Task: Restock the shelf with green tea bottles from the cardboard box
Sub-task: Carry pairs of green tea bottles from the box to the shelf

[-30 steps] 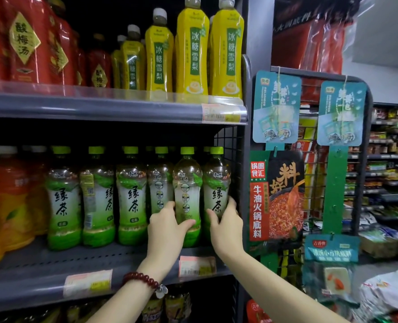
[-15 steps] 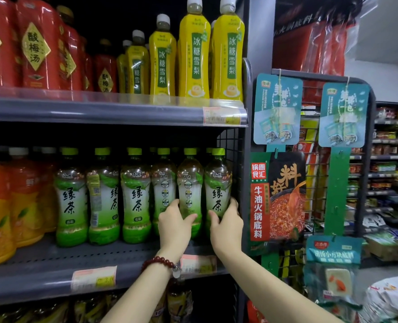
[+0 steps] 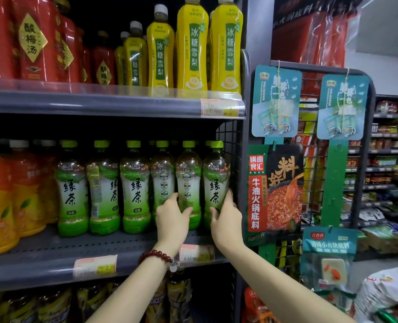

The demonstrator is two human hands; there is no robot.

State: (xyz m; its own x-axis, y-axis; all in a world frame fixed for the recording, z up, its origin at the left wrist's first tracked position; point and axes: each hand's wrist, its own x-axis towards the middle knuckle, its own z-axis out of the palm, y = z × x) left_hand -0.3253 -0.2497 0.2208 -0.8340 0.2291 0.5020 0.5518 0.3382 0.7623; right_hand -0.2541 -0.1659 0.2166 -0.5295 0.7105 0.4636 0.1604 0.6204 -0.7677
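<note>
The two green tea bottles at the right end of the middle shelf (image 3: 42, 257) stand upright in the front row. My left hand (image 3: 172, 220) clamps one bottle (image 3: 188, 183), my right hand (image 3: 226, 220) the end bottle (image 3: 216, 180). Since a second ago both hands hardly moved, so I think I am only settling them. The cardboard box is not in view.

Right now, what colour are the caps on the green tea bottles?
Lime green, seen in the head view, on the green tea bottles along the middle shelf.
</note>
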